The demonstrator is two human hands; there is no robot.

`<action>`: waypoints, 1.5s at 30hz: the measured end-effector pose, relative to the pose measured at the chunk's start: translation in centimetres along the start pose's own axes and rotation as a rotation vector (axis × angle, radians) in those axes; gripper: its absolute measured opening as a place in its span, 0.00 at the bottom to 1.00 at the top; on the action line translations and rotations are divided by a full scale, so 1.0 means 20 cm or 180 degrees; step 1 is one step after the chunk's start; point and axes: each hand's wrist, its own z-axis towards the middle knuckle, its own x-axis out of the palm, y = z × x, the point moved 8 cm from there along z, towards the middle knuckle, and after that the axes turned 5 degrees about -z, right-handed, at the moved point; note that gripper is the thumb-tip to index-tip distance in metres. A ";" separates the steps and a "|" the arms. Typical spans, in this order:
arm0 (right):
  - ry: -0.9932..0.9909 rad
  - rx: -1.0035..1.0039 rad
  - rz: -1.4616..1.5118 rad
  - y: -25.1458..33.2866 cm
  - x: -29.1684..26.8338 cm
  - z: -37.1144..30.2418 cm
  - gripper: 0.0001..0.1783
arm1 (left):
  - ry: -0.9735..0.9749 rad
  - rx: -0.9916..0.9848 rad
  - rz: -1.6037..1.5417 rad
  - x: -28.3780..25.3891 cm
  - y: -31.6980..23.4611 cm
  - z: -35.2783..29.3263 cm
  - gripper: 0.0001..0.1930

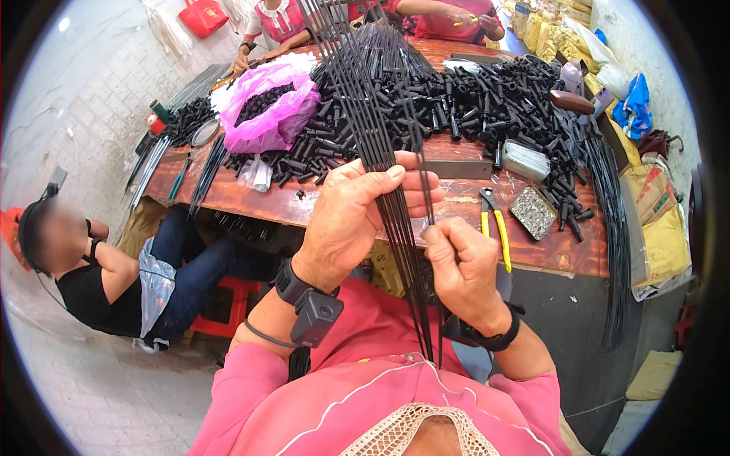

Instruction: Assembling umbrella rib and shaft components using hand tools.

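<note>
A bundle of long thin black rods [370, 129] lies across the palm of my left hand [342, 209]. The thumb presses on the rods, and the fingertips stretch out beyond them on the right. The bundle runs from above the table's far side down to my lap. My right hand [468, 266] is closed in a pinch, just right of the bundle. Between its thumb and forefinger are one or two similar black rods [413, 121], standing slightly apart from the rest. Their lower ends reach down toward my pink top.
Ahead is a reddish wooden table [281, 199], heaped with short black tubes [456, 95]. On it are a pink plastic bag [293, 114], yellow-handled pliers [498, 228] and a tin of small metal parts [532, 213]. A person [91, 281] sits at left; others work across the table.
</note>
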 end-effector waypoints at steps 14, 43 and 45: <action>0.0350 0.0809 0.0997 -0.11 0.06 0.04 0.06 | 0.0365 -0.0100 0.0043 0.07 0.00 -0.01 0.23; 0.0383 0.0873 0.1084 -0.02 0.09 -0.01 0.08 | 0.0456 -0.0142 0.0043 0.08 0.00 -0.06 0.25; 0.0277 0.0714 0.0944 -0.01 0.07 0.00 0.08 | 0.0476 -0.0175 -0.0012 0.08 0.01 -0.06 0.23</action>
